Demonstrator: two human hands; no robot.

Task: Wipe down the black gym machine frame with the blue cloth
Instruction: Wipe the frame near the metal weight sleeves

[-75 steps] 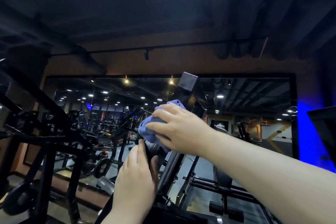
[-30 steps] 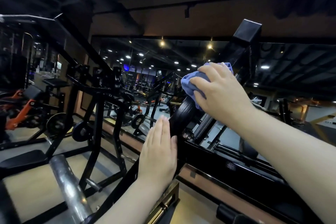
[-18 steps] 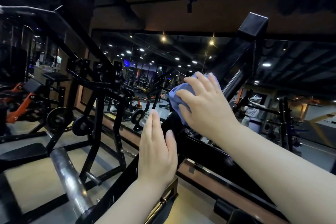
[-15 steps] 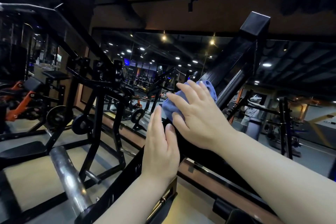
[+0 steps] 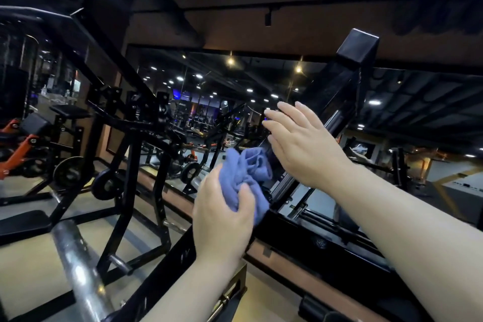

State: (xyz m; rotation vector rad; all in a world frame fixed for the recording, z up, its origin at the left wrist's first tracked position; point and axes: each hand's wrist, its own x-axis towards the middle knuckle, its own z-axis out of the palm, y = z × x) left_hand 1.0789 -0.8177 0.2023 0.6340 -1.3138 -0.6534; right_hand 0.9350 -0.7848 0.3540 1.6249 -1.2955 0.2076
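Hands are swapping the blue cloth [image 5: 244, 172]: the left hand [image 5: 222, 219] is now gripping it bunched beside the slanted black frame beam [image 5: 337, 91], while the right hand [image 5: 300, 144], emptied, is spreading open against that beam, likely to brace it for the next wipe.

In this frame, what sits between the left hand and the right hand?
In the head view, the bunched blue cloth lies between them. The left hand grips its lower part; the open right hand is at its upper right, against the black frame.
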